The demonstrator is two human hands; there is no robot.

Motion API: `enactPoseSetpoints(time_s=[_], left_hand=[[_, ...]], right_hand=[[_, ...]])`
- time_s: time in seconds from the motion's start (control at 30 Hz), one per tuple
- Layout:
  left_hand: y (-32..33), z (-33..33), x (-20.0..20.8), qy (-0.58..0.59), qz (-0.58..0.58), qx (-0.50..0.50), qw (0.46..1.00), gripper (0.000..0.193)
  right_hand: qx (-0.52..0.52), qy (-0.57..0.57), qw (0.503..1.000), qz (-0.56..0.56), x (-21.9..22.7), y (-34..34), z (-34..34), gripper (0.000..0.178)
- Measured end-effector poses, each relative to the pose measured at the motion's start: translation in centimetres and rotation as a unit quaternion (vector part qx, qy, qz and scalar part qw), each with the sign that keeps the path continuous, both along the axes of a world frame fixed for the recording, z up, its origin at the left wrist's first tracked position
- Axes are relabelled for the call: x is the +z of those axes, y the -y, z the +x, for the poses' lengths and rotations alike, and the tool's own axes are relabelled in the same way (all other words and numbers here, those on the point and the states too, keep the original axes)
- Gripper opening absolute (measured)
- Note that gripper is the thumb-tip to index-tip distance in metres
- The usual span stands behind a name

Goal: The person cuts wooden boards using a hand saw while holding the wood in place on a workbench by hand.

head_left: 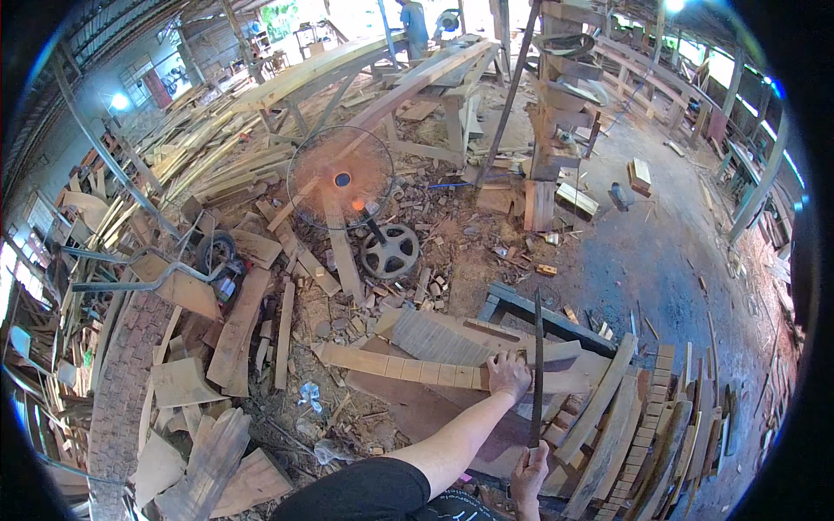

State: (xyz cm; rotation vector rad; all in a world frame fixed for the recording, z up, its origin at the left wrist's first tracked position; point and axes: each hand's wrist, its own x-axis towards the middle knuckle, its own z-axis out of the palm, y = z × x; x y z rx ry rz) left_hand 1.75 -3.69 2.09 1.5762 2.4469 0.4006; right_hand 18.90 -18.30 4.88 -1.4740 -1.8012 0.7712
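Observation:
My left hand (508, 375) rests on a curved wooden piece (417, 370), its fingers bent over the far edge. Evenly spaced cross lines mark that piece. It lies across a broad brown board (391, 401). My right hand (528, 473) is closed round the near end of a long, narrow, dark-bladed tool (538, 365). The blade points away from me and passes over the wood just right of my left hand. Teeth on it cannot be made out. Beyond the left hand lies a grey ribbed slab (439, 337).
Curved wooden strips (608, 417) lie stacked at the right. A dark beam (547, 317) is behind the work. Farther off stand a spoked wheel (389, 251), a round wire guard (340, 178) and a wheelbarrow (174, 282). Offcuts litter the ground; a person (414, 26) stands far back.

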Motion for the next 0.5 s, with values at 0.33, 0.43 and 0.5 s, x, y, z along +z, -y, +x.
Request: enactPoseSetpoints(time_s=[0.33, 0.43, 0.5], left_hand=[[-0.6, -0.5, -2.2, -0.038, 0.051, -0.011, 0.998, 0.024], [-0.8, -0.6, -1.5, -0.038, 0.061, -0.009, 0.997, 0.023], [-0.6, -0.4, -1.4, -0.041, 0.058, -0.005, 0.997, 0.022]], right_hand=[[-0.048, -0.017, 0.998, -0.038, -0.1, -0.4, -0.4, 0.033], [0.0, 0.02, 1.0, 0.004, -0.5, -1.2, -0.5, 0.028], [-0.004, 0.031, 0.999, 0.003, -0.2, -1.0, -0.1, 0.028]])
